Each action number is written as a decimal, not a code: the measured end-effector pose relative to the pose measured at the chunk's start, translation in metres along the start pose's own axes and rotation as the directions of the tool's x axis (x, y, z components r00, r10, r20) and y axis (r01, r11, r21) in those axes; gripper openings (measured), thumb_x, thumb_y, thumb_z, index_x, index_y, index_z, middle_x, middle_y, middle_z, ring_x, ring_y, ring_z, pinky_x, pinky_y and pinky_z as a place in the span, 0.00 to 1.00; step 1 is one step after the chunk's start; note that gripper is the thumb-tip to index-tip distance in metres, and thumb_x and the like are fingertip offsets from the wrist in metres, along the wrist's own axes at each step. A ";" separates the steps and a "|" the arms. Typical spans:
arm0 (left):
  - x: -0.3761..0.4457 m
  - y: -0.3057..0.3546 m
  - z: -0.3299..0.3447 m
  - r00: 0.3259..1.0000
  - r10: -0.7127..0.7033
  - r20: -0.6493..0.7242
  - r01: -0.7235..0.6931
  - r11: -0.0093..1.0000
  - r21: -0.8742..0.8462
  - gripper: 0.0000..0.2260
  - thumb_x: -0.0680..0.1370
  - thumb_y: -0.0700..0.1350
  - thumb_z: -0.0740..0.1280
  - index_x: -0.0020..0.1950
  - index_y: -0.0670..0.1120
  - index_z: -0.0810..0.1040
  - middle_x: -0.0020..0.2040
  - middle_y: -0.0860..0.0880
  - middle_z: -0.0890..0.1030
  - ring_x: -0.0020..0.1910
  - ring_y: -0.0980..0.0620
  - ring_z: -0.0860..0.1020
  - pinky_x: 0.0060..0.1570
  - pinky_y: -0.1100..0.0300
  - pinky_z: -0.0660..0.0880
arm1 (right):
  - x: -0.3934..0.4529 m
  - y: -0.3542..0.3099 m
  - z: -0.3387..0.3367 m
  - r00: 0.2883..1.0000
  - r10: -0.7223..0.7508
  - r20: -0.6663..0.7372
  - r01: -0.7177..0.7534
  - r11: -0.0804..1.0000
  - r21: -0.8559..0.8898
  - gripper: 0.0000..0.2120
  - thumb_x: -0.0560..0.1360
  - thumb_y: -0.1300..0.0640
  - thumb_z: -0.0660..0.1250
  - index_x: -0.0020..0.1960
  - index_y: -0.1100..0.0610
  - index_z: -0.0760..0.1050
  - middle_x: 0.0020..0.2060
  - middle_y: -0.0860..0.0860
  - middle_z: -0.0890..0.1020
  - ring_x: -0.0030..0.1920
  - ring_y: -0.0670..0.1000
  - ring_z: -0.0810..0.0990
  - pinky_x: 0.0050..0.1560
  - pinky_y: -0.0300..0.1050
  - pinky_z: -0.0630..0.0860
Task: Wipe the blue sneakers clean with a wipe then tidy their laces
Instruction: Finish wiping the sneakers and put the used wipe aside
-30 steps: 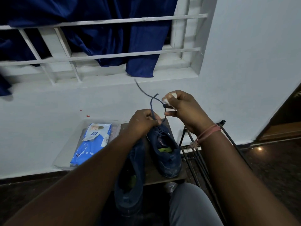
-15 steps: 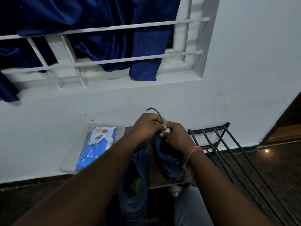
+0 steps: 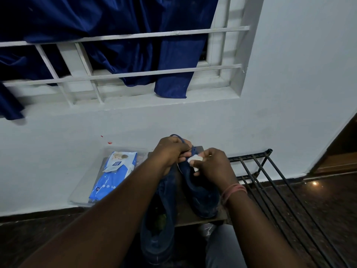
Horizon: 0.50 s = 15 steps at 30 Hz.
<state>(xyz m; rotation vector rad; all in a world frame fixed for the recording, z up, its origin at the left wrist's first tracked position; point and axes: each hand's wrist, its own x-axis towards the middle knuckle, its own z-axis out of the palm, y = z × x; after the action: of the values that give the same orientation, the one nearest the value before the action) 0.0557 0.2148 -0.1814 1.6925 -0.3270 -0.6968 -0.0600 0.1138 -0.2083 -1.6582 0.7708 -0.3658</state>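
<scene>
1. Two blue sneakers (image 3: 201,192) stand side by side on a small dark counter (image 3: 201,219); the one at 3 o'clock is being handled, the one at 9 o'clock lies partly under the left forearm.
2. One blue pack of wipes (image 3: 114,175) lies in one clear tray (image 3: 81,198) at 9 o'clock of the sneakers, against the white wall (image 3: 270,122).
3. One barred window with one dark blue curtain (image 3: 119,45) sits at 12 o'clock; one black wire rack (image 3: 270,180) stands at 3 o'clock on the dark floor.
4. Left hand (image 3: 170,153): fingers curled, pinching a loop of blue lace (image 3: 179,138) at the toe end of the handled sneaker.
5. Right hand (image 3: 214,163): fingers curled around a crumpled white wipe (image 3: 195,158), touching the same sneaker beside the lace.
6. One pink band (image 3: 233,190) circles the right wrist.
</scene>
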 end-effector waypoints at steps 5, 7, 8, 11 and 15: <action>-0.002 0.002 -0.006 0.998 0.032 0.055 -0.038 0.993 0.115 0.05 0.76 0.41 0.74 0.47 0.39 0.86 0.47 0.42 0.88 0.46 0.48 0.84 0.49 0.52 0.80 | 0.013 0.008 0.021 0.993 -0.116 0.007 0.116 0.993 0.028 0.07 0.70 0.58 0.78 0.40 0.58 0.80 0.38 0.57 0.84 0.34 0.53 0.81 0.38 0.50 0.78; -0.004 0.005 -0.010 0.994 0.093 0.052 -0.100 0.985 0.140 0.07 0.76 0.46 0.76 0.47 0.41 0.87 0.47 0.47 0.88 0.49 0.50 0.85 0.52 0.55 0.80 | 0.013 0.005 0.021 0.989 -0.146 -0.020 0.147 0.989 0.034 0.11 0.71 0.55 0.77 0.35 0.60 0.80 0.32 0.59 0.81 0.32 0.52 0.77 0.37 0.48 0.74; -0.006 0.008 -0.012 0.992 0.119 0.053 -0.125 0.982 0.145 0.09 0.77 0.48 0.75 0.48 0.43 0.87 0.45 0.50 0.88 0.47 0.53 0.85 0.48 0.60 0.80 | 0.012 0.001 0.019 0.988 -0.153 -0.035 0.155 0.987 0.041 0.12 0.71 0.55 0.76 0.34 0.60 0.79 0.29 0.57 0.79 0.31 0.51 0.76 0.37 0.47 0.74; -0.009 0.013 -0.016 0.987 0.151 0.050 -0.154 0.985 0.071 0.10 0.81 0.49 0.70 0.53 0.43 0.86 0.46 0.54 0.86 0.42 0.63 0.81 0.33 0.72 0.74 | 0.007 -0.011 0.008 0.982 -0.173 -0.078 0.176 0.984 0.040 0.13 0.73 0.54 0.75 0.33 0.59 0.79 0.26 0.49 0.77 0.29 0.49 0.75 0.35 0.45 0.73; -0.012 0.018 -0.014 0.983 0.180 0.041 -0.176 0.981 -0.082 0.10 0.83 0.49 0.67 0.55 0.45 0.85 0.51 0.50 0.86 0.49 0.52 0.79 0.38 0.67 0.75 | 0.003 -0.041 -0.007 0.928 -0.347 -0.132 0.343 0.938 -0.057 0.08 0.72 0.54 0.76 0.38 0.55 0.81 0.30 0.45 0.80 0.31 0.46 0.78 0.36 0.42 0.76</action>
<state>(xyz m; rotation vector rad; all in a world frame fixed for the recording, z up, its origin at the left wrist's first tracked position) 0.0575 0.2284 -0.1595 1.5528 -0.4738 -0.6106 -0.0508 0.1091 -0.1682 -1.8161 0.5869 -0.7281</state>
